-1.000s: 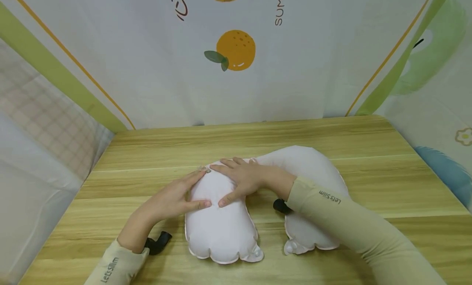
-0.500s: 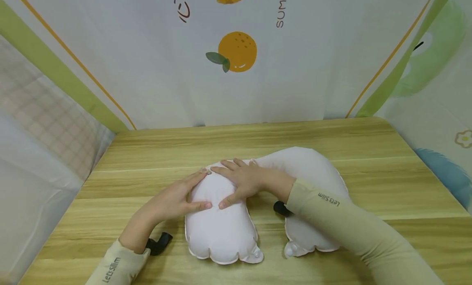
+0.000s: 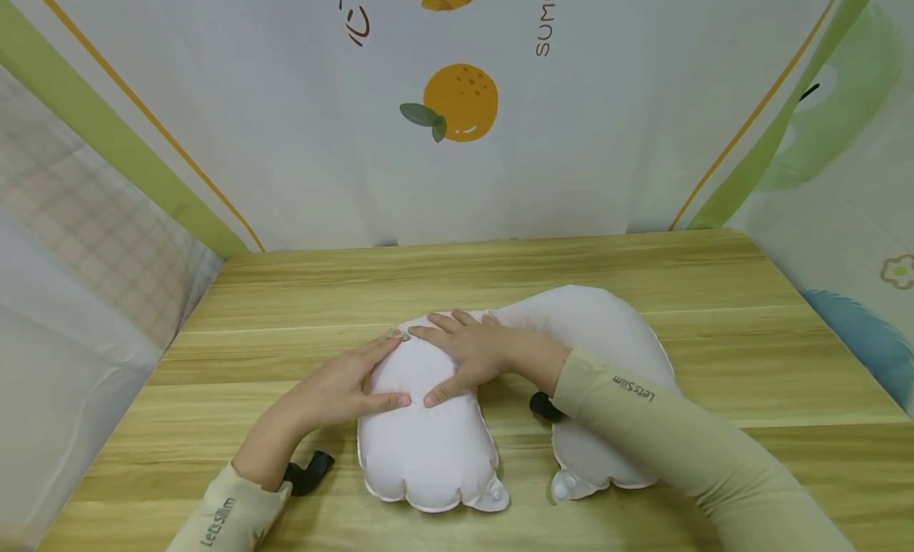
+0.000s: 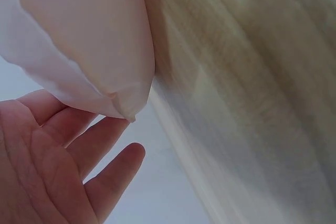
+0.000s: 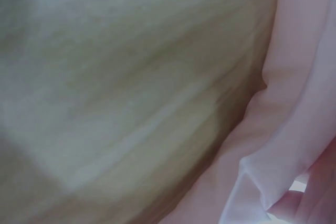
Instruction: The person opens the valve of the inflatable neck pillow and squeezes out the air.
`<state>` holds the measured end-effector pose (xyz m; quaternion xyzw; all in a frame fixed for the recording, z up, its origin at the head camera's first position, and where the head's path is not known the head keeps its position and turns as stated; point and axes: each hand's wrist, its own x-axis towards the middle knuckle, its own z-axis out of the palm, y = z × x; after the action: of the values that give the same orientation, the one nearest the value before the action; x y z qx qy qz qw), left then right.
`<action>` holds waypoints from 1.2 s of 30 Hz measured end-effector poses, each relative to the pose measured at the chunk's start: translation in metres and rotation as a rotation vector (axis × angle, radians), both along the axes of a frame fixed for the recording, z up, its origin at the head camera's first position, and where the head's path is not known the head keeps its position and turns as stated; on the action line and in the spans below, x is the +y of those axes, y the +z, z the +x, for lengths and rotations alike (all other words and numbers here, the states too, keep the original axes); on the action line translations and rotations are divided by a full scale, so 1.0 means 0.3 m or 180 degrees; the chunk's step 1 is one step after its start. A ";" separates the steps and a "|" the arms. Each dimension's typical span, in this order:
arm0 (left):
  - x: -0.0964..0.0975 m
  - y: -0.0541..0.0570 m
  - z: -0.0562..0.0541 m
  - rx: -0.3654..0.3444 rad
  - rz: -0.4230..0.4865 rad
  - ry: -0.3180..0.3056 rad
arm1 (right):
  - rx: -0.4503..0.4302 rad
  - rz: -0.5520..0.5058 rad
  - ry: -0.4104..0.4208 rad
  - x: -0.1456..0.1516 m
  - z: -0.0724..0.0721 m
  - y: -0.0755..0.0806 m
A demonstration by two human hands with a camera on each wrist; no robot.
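Observation:
A pale pink, puffed-up U-shaped neck pillow (image 3: pixel 432 465) lies on the table, its two ends toward me. My left hand (image 3: pixel 336 389) rests along the outer edge of its left arm, thumb on top. In the left wrist view, the fingers of that hand (image 4: pixel 47 156) extend beneath the seam of the pillow (image 4: pixel 94 35). Spread over the top of the same arm is my right hand (image 3: pixel 477 347), thumb close to the left one. A small clear piece (image 3: pixel 405 337) sits by the fingertips. My right sleeve hides part of the pillow's right arm.
The wood-grain table (image 3: pixel 286 290) runs back to a white curtain (image 3: pixel 607 124) printed with an orange. Black curved pieces show at the left wrist (image 3: pixel 310 471) and right wrist (image 3: pixel 545 406). Tabs with a round snap (image 3: pixel 497 495) stick out at the pillow's ends.
Both hands stay in place on the pillow. The whole scene shifts slightly downward in the head view.

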<state>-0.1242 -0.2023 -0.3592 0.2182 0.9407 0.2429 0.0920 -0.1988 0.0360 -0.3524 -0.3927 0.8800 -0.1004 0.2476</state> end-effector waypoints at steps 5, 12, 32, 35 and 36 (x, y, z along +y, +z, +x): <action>0.000 -0.007 -0.004 -0.0022 0.0039 -0.0041 | 0.0027 0.0030 0.0007 0.000 -0.002 -0.008; -0.001 -0.011 -0.006 -0.0050 0.0021 -0.0055 | 0.0048 0.0018 0.0008 0.002 -0.005 -0.019; -0.005 -0.020 -0.012 -0.0068 -0.0001 -0.0088 | -0.0027 0.0016 0.0011 -0.003 -0.010 -0.032; -0.007 -0.022 -0.012 -0.0095 -0.0002 -0.0091 | -0.0046 0.0008 0.0008 -0.003 -0.011 -0.036; -0.007 -0.022 -0.013 -0.0102 0.0000 -0.0089 | -0.0046 0.0006 0.0006 -0.003 -0.011 -0.038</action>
<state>-0.1280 -0.2045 -0.3658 0.2274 0.9360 0.2451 0.1105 -0.2022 0.0351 -0.3637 -0.3925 0.8779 -0.1022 0.2545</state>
